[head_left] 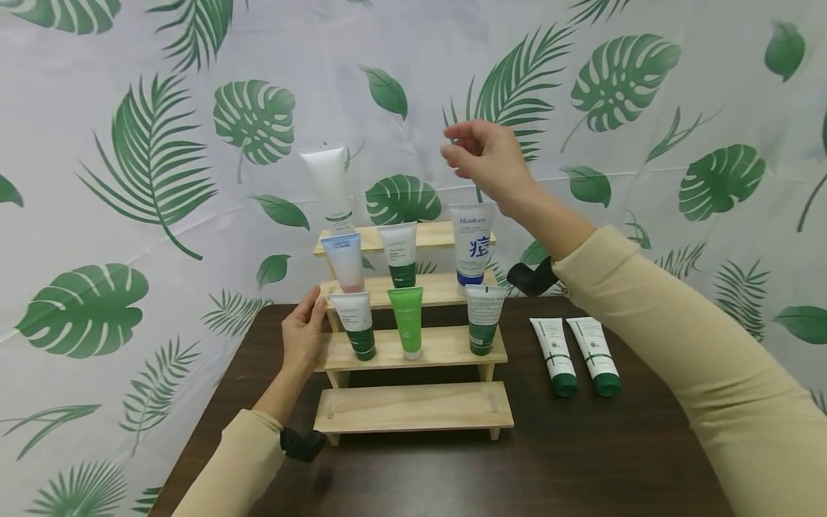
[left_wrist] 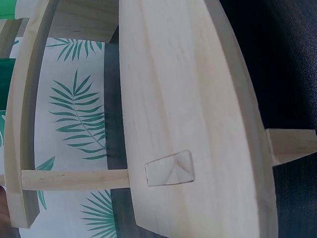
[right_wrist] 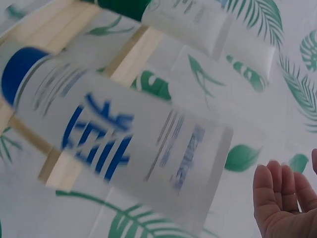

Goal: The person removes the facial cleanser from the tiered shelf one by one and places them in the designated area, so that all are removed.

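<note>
Right hand (head_left: pixel 489 159) is hovering, fingers loose and empty; dipping could be toppling the blue-capped tube (head_left: pixel 472 240); left hand (head_left: pixel 302 334), grip unclear, could be jolting the stand (head_left: pixel 413 408)

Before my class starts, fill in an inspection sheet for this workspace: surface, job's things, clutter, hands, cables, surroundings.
Surface: dark brown table, bearing a wooden tiered stand.
Job's things: seven tubes stand on the upper three tiers; two white tubes with green caps lie right of it.
Clutter: nothing seen.
Hands: left hand touches the stand's left side; right hand is raised, holding nothing.
Cables: nothing seen.
Surroundings: white backdrop with green leaf prints.
</note>
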The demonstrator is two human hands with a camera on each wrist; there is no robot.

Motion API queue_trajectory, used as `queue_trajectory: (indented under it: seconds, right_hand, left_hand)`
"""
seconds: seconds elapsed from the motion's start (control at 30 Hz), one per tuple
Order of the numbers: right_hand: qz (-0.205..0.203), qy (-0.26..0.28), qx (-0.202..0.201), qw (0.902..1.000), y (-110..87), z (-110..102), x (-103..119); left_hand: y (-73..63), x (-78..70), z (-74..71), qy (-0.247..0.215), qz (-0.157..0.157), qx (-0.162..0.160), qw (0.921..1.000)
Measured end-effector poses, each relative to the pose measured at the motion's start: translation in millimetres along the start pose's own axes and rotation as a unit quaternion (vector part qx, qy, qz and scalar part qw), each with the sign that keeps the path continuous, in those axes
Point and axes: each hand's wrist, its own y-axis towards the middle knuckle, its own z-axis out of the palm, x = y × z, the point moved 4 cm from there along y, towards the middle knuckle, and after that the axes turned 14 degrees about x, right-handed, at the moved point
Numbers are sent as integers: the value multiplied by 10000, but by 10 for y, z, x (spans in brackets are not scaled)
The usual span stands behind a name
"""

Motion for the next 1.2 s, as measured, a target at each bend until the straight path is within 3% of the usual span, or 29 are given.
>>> queue_trajectory:
  seconds: [0.2, 0.7, 1.2]
  right_hand:
    - [3, 360, 334, 9988, 192, 280, 52]
    - [149, 599, 897, 9941, 567, 807, 137]
    - [460, 628, 1052, 9914, 782, 1005, 104]
  left_hand:
    - [8, -1, -9, -68, 68, 32, 9999]
    - [16, -13, -26, 150, 90, -96, 9998]
    - [1, 0, -35, 204, 198, -69, 9996]
